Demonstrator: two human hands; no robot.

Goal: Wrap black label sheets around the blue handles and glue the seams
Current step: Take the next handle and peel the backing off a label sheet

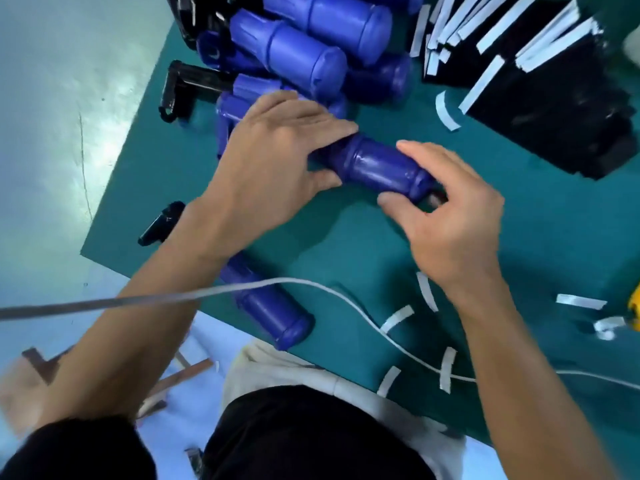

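Head view. In the middle of the green table, one blue handle lying crosswise, caught at both ends. Left grip closed round its left end, fingers over the top and thumb beneath. Right grip closed on its right end, forefinger laid along the top, thumb pressed to the near side, remaining fingers curled behind the cap. Resting on the table or lifted off it: cannot tell. Far left, a heap of blue handles piled against one another, with black parts jutting out at its left side. Far right, a stack of black label sheets with white strips along their edges, well apart from the held handle. Near left, a second blue handle at the table's edge, partly under the left forearm. Loose white strips scattered over the near right of the table, a white cable curving among them and across the left forearm. Something yellow cut off at the right border.
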